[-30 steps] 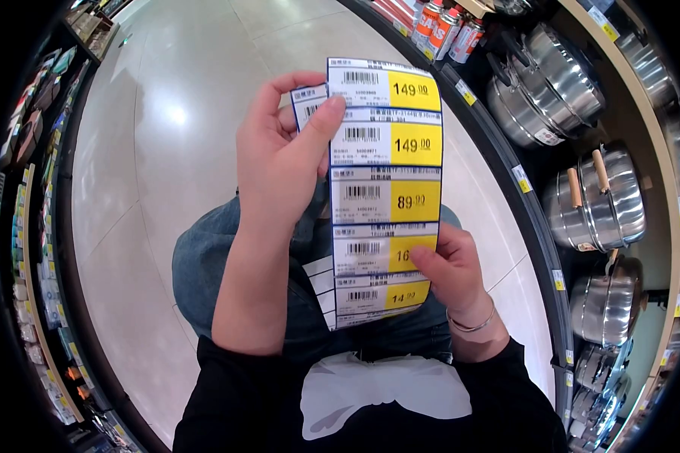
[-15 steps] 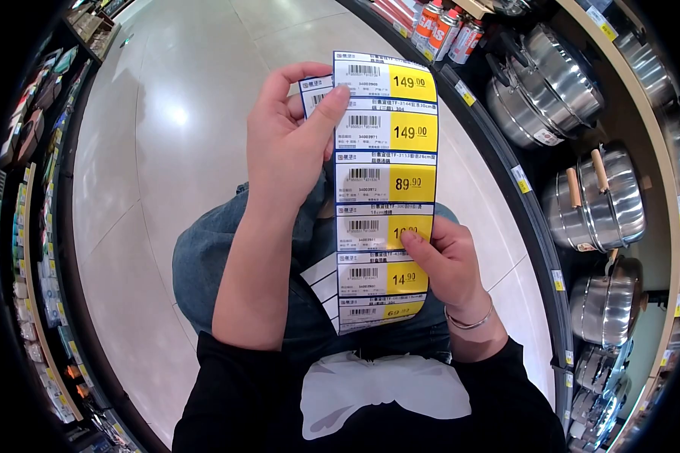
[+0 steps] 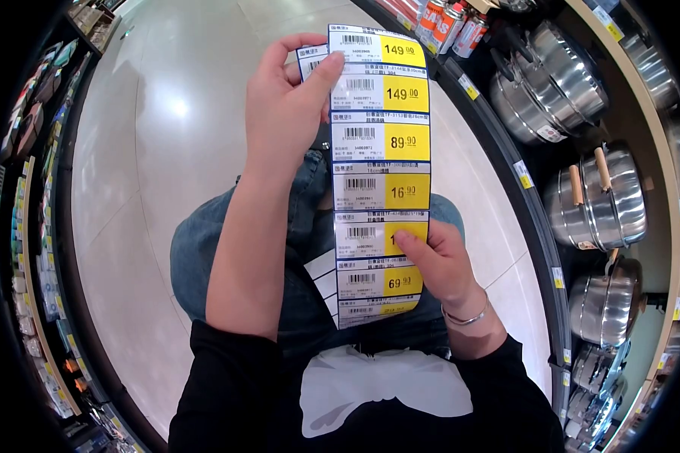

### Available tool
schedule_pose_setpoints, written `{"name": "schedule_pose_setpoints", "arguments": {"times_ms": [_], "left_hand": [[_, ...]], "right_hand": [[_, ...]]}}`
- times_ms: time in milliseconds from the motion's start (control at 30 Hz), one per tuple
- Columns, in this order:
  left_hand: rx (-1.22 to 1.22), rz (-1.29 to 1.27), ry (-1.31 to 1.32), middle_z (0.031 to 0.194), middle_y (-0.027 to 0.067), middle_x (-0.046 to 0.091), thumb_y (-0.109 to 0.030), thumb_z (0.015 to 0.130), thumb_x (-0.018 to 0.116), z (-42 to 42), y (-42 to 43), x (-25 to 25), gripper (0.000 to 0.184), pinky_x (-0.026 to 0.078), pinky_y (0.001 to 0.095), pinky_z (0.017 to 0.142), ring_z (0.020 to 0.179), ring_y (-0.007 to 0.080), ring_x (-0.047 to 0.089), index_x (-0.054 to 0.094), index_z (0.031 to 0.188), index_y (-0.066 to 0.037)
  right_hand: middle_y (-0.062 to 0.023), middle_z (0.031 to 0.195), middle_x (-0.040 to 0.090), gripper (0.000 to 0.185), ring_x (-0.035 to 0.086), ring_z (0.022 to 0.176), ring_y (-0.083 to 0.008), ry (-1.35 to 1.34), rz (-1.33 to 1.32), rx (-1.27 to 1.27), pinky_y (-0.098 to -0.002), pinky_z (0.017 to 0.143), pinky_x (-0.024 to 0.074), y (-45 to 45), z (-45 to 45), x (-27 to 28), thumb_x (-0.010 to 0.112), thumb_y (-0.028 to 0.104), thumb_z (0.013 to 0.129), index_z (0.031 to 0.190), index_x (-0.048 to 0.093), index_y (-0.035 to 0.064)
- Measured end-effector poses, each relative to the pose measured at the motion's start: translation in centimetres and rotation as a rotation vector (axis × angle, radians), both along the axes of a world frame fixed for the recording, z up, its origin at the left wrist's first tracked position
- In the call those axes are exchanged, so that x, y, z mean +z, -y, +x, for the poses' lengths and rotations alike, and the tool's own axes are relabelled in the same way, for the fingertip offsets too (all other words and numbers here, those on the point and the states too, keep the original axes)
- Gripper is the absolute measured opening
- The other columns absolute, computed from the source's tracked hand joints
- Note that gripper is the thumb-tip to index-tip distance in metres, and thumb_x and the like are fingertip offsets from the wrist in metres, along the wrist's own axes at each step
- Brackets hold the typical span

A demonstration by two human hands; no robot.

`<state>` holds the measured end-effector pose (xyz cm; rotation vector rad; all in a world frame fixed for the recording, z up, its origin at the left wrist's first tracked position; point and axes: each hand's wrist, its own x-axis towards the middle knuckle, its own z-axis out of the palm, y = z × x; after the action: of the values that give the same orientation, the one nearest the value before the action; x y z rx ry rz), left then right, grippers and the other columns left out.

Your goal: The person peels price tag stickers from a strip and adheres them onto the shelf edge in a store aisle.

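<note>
A long strip of price labels point(image 3: 381, 140), white and yellow with blue borders, hangs in front of my lap. My left hand point(image 3: 291, 106) pinches its upper left edge, thumb on the front, with another part of the labels folded behind. Lower down, my right hand point(image 3: 442, 260) grips the right edge, its thumb covering part of one yellow price. Prices of 149.00, 89.90, 16.90 and 69.90 are readable. The bottom of the strip curls back, and white label backing point(image 3: 323, 281) shows at its left. The fingers behind the strip are partly hidden.
On the right, a shelf holds several steel pots point(image 3: 597, 198) and GAS canisters point(image 3: 449, 29), with price tags point(image 3: 523, 174) along its edge. Packed shelves point(image 3: 49, 257) line the left side. Pale tiled floor point(image 3: 151, 136) runs between them, around my knees.
The label strip has shifted upward through my right hand, whose thumb now lies one label lower on it. My left hand has risen slightly with the top end.
</note>
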<state>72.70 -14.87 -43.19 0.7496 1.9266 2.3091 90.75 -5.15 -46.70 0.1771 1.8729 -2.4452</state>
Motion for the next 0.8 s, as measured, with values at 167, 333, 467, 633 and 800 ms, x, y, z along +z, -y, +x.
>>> {"name": "schedule_pose_setpoints", "arguments": {"times_ms": [167, 333, 467, 633, 800], "left_hand": [[0.003, 0.058, 0.0, 0.065, 0.0058, 0.059, -0.011, 0.075, 0.056, -1.2, -0.2, -0.2, 0.025, 0.035, 0.0148, 0.04, 0.046, 0.003, 0.046, 0.046, 0.096, -0.001], [0.044, 0.036, 0.0, 0.06, 0.0017, 0.054, -0.012, 0.074, 0.058, -1.6, -0.7, -0.2, 0.028, 0.03, 0.0143, 0.04, 0.044, 0.0016, 0.038, 0.046, 0.096, 0.002], [0.018, 0.021, -0.009, 0.06, 0.0018, 0.054, -0.012, 0.074, 0.058, -1.8, -0.9, -0.3, 0.029, 0.03, 0.0147, 0.04, 0.044, 0.0018, 0.04, 0.046, 0.096, 0.002], [0.05, -0.018, 0.003, 0.059, 0.0014, 0.054, -0.012, 0.074, 0.058, -2.8, -1.1, -0.4, 0.03, 0.032, 0.0156, 0.041, 0.044, 0.0022, 0.041, 0.046, 0.097, 0.002], [0.073, -0.02, 0.028, 0.064, 0.0036, 0.054, -0.015, 0.073, 0.059, -5.6, -1.4, -1.2, 0.029, 0.038, 0.0206, 0.047, 0.052, 0.0055, 0.046, 0.048, 0.095, 0.0]], "right_hand": [[-0.0132, 0.096, 0.055, 0.026, 0.054, 0.085, -0.0175, 0.038, -0.262, 0.043, -0.0262, 0.073, 0.0439, 0.0, 0.3, -0.8, 0.043, 0.008, 0.081, 0.103, 0.047, -0.006], [-0.0131, 0.097, 0.055, 0.027, 0.054, 0.086, -0.0184, 0.057, 0.014, 0.099, -0.0269, 0.073, 0.0437, 0.2, 0.1, -0.7, 0.047, 0.007, 0.079, 0.103, 0.047, -0.006], [-0.0113, 0.094, 0.056, 0.025, 0.054, 0.083, -0.0155, 0.038, 0.007, 0.083, -0.0259, 0.073, 0.0436, 0.1, 0.0, -0.8, 0.046, 0.01, 0.081, 0.101, 0.049, -0.0052], [-0.0114, 0.093, 0.057, 0.026, 0.056, 0.082, -0.0171, 0.002, -0.076, 0.11, -0.0277, 0.072, 0.0444, -0.2, 0.2, -1.3, 0.048, 0.01, 0.079, 0.101, 0.049, -0.0044], [-0.0115, 0.093, 0.057, 0.026, 0.056, 0.082, -0.0174, 0.021, -0.003, 0.139, -0.0275, 0.072, 0.0447, -0.2, 0.2, -1.3, 0.05, 0.01, 0.078, 0.1, 0.049, -0.0044]]}}
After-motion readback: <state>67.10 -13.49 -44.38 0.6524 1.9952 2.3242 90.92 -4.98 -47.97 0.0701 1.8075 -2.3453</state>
